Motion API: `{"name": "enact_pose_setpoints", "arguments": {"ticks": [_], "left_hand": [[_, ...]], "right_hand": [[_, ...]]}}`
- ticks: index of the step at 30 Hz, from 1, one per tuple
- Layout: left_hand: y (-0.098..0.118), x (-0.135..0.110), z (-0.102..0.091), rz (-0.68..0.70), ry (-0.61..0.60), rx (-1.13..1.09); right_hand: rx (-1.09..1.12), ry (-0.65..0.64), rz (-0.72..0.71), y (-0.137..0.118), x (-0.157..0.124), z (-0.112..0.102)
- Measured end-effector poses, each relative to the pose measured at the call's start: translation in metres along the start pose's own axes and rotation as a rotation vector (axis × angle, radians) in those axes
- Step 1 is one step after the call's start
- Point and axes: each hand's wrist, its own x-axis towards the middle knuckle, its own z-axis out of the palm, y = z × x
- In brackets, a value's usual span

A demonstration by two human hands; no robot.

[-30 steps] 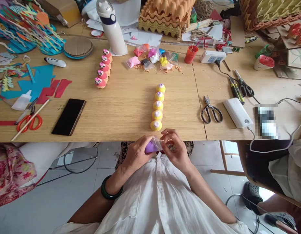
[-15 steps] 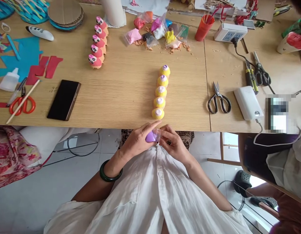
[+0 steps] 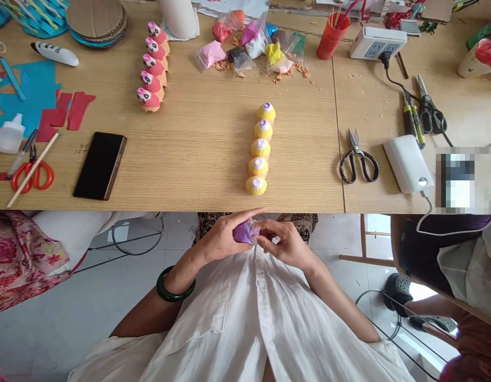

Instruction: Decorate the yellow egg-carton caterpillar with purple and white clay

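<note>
In front of my lap, just below the table edge, my left hand [image 3: 223,233] is closed around a small clear bag of purple clay [image 3: 242,232]. The fingers of my right hand [image 3: 283,241] pinch at the bag's mouth, on its right side; whether they have clay between them I cannot make out. Right above my hands, a row of yellow-painted egg-carton cups [image 3: 258,166] stands on the table, each topped with a pale pink disc. The two farthest cups also carry a purple ring on the disc.
A red-painted carton row [image 3: 152,79] stands at the back left, bags of coloured clay [image 3: 251,45] at the back middle. A phone [image 3: 100,165] and orange-handled scissors [image 3: 32,175] lie left; black scissors [image 3: 357,159] and a white power bank [image 3: 408,164] lie right. People sit on both sides.
My right fingers have moved into the mouth of the bag, which now gapes wider. Both hands sit slightly lower, and the view has shifted a little.
</note>
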Motion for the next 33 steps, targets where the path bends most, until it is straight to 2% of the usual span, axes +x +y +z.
{"name": "enact_pose_setpoints", "arguments": {"ticks": [3,6,10,15,19,25,30,33], "left_hand": [[0.000,0.003,-0.001,-0.012,0.011,0.010],[0.001,0.005,-0.001,-0.050,0.016,0.014],[0.002,0.004,0.000,-0.082,0.069,0.029],[0.001,0.004,-0.001,-0.149,0.196,0.074],[-0.001,0.004,-0.001,-0.090,0.237,0.127],[-0.008,0.003,0.002,-0.026,0.247,0.182],[-0.010,0.003,0.004,-0.025,0.237,0.206],[-0.011,0.003,0.005,-0.035,0.237,0.205]], "right_hand": [[-0.020,0.079,0.006,-0.004,-0.003,0.000],[0.087,0.105,0.073,-0.007,-0.003,0.000],[0.278,0.136,0.189,-0.010,0.000,0.000],[0.658,0.245,0.278,-0.012,0.009,-0.003],[0.839,0.253,0.311,-0.014,0.013,-0.007],[0.905,0.285,0.242,-0.011,0.011,-0.009],[0.769,0.452,0.146,-0.008,0.010,-0.010],[0.733,0.452,0.161,-0.008,0.010,-0.010]]}}
